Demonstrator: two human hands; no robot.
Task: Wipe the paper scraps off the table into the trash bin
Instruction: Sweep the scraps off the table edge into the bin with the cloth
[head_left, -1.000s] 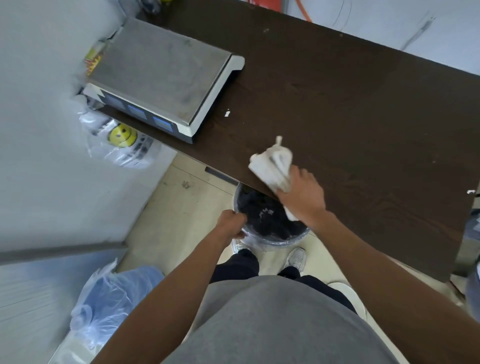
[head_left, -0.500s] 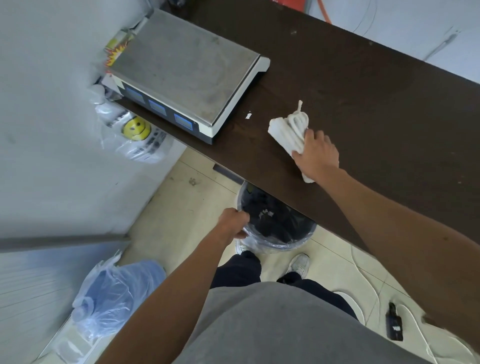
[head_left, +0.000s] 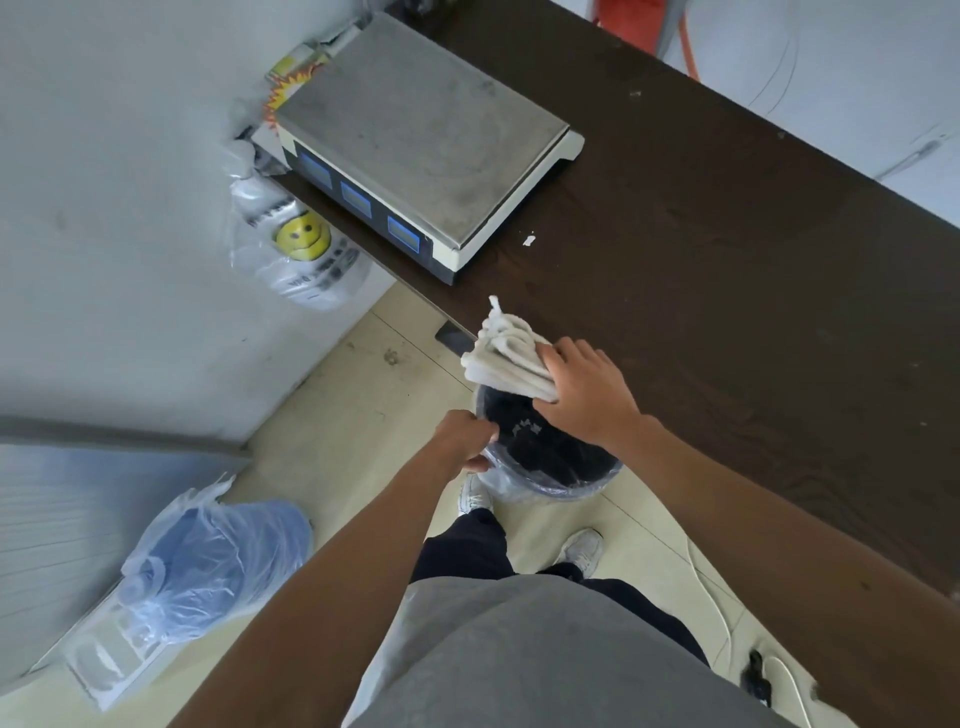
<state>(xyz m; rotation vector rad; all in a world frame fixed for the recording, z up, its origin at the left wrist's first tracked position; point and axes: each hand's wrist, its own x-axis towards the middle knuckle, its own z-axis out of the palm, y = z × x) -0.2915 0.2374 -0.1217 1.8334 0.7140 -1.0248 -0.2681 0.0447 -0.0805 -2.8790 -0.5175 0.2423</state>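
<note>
Right hand (head_left: 584, 392) pressed flat on a folded white rag (head_left: 506, 356), grip pinning it at the dark tabletop (head_left: 727, 260) edge. Directly below that grip: black-lined trash bin (head_left: 550, 457), rim pinched shut in the left hand (head_left: 465, 439). One white paper scrap (head_left: 529, 240) well beyond the rag, just beside the scale (head_left: 415, 135). Yellow smiley on a hanging plastic bag (head_left: 298, 249); print there too blurry to read.
</note>
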